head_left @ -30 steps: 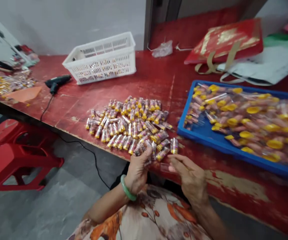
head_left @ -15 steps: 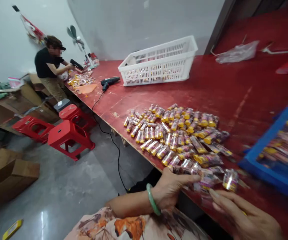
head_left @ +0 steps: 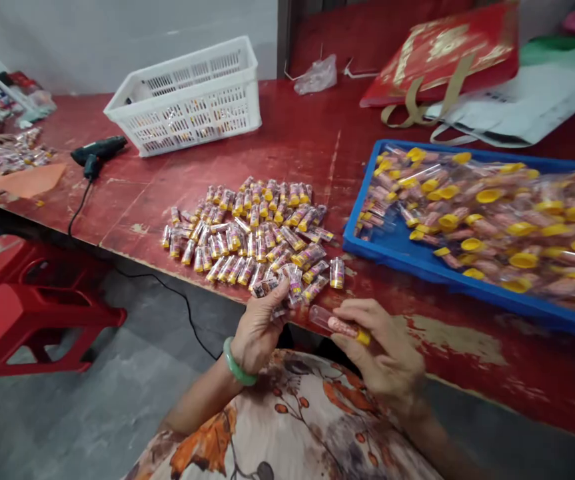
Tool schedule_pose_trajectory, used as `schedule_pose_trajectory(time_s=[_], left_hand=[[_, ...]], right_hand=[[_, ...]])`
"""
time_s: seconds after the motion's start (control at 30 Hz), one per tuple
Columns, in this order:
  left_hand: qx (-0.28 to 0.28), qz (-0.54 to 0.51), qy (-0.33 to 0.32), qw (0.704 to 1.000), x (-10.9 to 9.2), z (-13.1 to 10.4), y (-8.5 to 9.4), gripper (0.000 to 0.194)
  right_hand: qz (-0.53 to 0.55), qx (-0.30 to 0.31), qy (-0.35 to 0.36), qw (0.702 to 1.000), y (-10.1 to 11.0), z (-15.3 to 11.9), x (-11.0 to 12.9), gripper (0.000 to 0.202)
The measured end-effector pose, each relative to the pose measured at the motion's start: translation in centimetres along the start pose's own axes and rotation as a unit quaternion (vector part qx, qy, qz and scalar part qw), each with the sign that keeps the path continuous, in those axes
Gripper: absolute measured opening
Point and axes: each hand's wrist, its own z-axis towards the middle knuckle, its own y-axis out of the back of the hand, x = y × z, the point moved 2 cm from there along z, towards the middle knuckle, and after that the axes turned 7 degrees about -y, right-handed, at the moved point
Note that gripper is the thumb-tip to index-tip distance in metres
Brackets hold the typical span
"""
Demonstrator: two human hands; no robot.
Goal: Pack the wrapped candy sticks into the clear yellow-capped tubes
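Note:
My left hand (head_left: pixel 262 327), with a green bangle at the wrist, pinches a bunch of printed clear wrappers (head_left: pixel 291 283) at the table's front edge. To its right, my right hand (head_left: pixel 384 350) grips a clear tube (head_left: pixel 344 328) with pink contents and a yellow cap. The tube's clear end points towards my left hand, a small gap apart from it. Beyond my hands lies a spread of wrapped tubes (head_left: pixel 252 230) with yellow ends. One wrapped tube (head_left: pixel 337 273) stands a little apart on the right.
A blue tray (head_left: pixel 397 257) of yellow-capped tubes sits at right. Behind are a white basket (head_left: pixel 192 110), a red bag (head_left: pixel 447 50) and a plastic bag (head_left: pixel 317 75). A heat gun (head_left: pixel 98 152) lies at left, its cord hanging past red stools (head_left: pixel 32 320). Part of another person's arm shows far left.
The view has swung to the right, bringing in more of the blue tray and the bags. My right hand now shows a capped tube in its fingers and is farther from the wrappers.

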Motion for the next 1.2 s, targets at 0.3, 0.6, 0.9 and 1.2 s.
schedule_pose_trajectory(time_s=[0.3, 0.6, 0.9, 1.2], left_hand=[[0.024, -0.024, 0.048, 0.998, 0.4, -0.2, -0.5, 0.027], [0.068, 0.021, -0.074, 0.995, 0.7, -0.7, 0.0, 0.035], [0.097, 0.025, -0.106, 0.989, 1.0, -0.3, 0.3, 0.028], [0.126, 0.056, -0.013, 0.99, 0.7, -0.3, 0.5, 0.031]], right_hand=[[-0.212, -0.081, 0.209, 0.951, -1.3, 0.2, 0.8, 0.031], [-0.271, -0.09, 0.257, 0.923, -2.5, -0.1, 1.3, 0.037], [-0.218, -0.057, 0.238, 0.945, -4.4, 0.0, -0.1, 0.042], [-0.039, -0.015, 0.087, 0.995, -2.7, 1.0, -0.6, 0.035]])
